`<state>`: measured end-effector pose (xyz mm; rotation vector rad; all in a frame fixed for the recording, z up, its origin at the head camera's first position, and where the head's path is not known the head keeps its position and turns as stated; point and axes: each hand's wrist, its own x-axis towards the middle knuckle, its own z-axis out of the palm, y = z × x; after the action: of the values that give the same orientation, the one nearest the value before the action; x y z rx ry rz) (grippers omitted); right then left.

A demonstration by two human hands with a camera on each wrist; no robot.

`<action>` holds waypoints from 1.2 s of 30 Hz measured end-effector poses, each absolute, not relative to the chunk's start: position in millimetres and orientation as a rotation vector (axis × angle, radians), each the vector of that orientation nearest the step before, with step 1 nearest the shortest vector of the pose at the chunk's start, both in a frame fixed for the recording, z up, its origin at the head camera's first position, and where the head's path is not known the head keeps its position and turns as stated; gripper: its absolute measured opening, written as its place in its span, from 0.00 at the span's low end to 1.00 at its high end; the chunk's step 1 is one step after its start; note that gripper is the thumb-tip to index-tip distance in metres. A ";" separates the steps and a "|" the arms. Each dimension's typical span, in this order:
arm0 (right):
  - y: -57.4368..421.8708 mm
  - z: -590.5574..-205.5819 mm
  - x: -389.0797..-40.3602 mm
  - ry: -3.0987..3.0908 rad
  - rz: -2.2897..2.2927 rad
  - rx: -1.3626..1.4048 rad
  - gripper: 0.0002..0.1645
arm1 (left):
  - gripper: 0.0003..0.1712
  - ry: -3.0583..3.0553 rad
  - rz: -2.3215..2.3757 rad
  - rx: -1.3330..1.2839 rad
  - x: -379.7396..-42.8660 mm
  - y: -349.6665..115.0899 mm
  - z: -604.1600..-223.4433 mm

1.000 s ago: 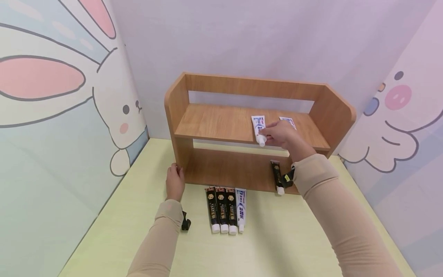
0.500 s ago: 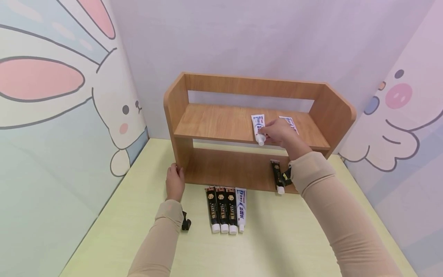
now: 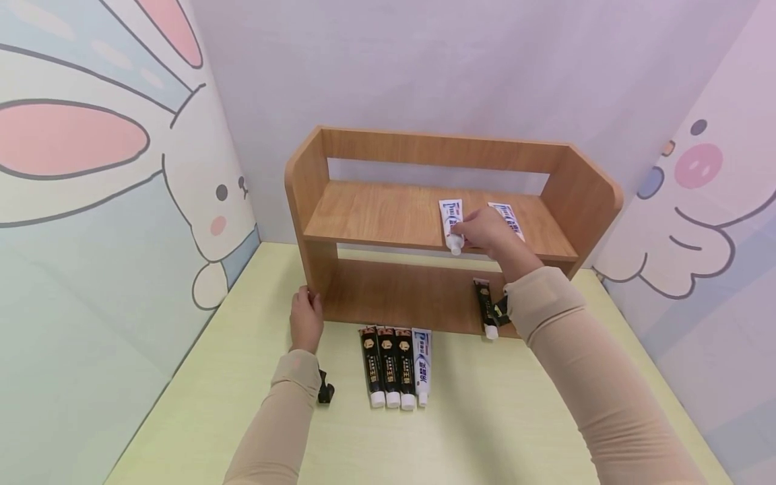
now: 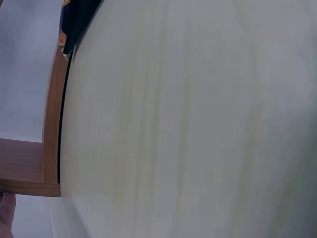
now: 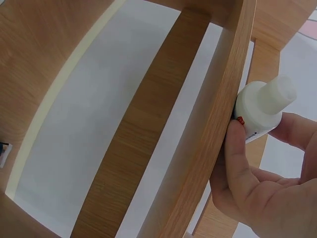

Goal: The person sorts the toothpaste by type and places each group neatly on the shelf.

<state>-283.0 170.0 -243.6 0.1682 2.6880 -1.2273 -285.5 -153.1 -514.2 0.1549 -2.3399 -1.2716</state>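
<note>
White-and-blue tube (image 3: 450,214); brown wood-grained shelf (image 3: 376,212)

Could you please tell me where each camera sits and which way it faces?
Head: worn on the head, facing forward and down at the shelf and table; the left hand, right hand and sleeves show.
Left wrist: worn there, facing table and shelf end; part of the left hand shows.
Right wrist: worn there, facing the shelf; the right hand's fingers show, pinching a tube.
Head and right wrist share the shelf, right hand and tube.

Right grip (image 5: 272,198) pinching white tube (image 5: 256,106), wooden shelf edge (image 5: 210,131) alongside
</note>
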 end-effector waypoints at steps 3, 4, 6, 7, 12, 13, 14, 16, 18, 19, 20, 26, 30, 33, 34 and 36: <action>169.8 -243.7 -282.3 2.684 -1.223 0.167 0.20 | 0.13 -2.341 -1.275 0.158 -284.8 -153.3 -513.6; 169.7 -243.8 -282.1 2.682 -1.222 0.168 0.20 | 0.14 -2.343 -1.278 0.160 -284.8 -153.3 -513.4; 170.0 -243.6 -281.9 2.682 -1.212 0.166 0.21 | 0.14 -2.342 -1.285 0.161 -285.6 -153.2 -513.9; 170.2 -243.7 -281.9 2.681 -1.212 0.167 0.21 | 0.14 -2.341 -1.287 0.163 -286.1 -152.8 -514.2; 172.3 -244.6 -282.7 2.677 -1.217 0.168 0.22 | 0.14 -2.341 -1.292 0.170 -288.2 -152.3 -515.4; 172.7 -244.8 -282.8 2.672 -1.226 0.172 0.23 | 0.14 -2.340 -1.290 0.172 -288.3 -152.2 -515.1; 173.2 -245.1 -282.8 2.669 -1.230 0.171 0.23 | 0.14 -2.343 -1.292 0.175 -288.2 -152.2 -514.7; 174.0 -245.5 -282.7 2.664 -1.239 0.175 0.24 | 0.14 -2.346 -1.298 0.179 -287.9 -152.3 -514.3; 174.5 -246.1 -282.8 2.662 -1.242 0.178 0.25 | 0.14 -2.347 -1.304 0.186 -287.8 -152.2 -514.1; 174.6 -246.2 -282.9 2.659 -1.247 0.180 0.25 | 0.14 -2.348 -1.305 0.187 -287.7 -152.3 -514.1; 174.8 -246.5 -283.0 2.657 -1.250 0.179 0.25 | 0.15 -2.350 -1.306 0.189 -287.7 -152.4 -514.1; 177.2 -246.0 -281.5 2.657 -1.295 0.200 0.27 | 0.14 -2.353 -1.300 0.190 -289.1 -151.5 -515.5; 180.8 -245.6 -279.5 2.649 -1.360 0.207 0.28 | 0.15 -2.350 -1.311 0.189 -290.1 -150.5 -516.0; 183.4 -245.9 -277.1 2.642 -1.383 0.193 0.28 | 0.15 -2.355 -1.314 0.196 -291.0 -150.2 -516.6; 184.4 -246.0 -276.1 2.641 -1.383 0.189 0.28 | 0.15 -2.355 -1.315 0.198 -291.2 -150.2 -516.7; 186.3 -246.0 -273.4 2.637 -1.391 0.191 0.30 | 0.15 -2.353 -1.319 0.199 -291.7 -150.0 -516.7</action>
<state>-273.4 186.3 -246.0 0.1911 2.6373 -1.3909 -291.7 -150.0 -516.7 0.1986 -2.3535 -1.3186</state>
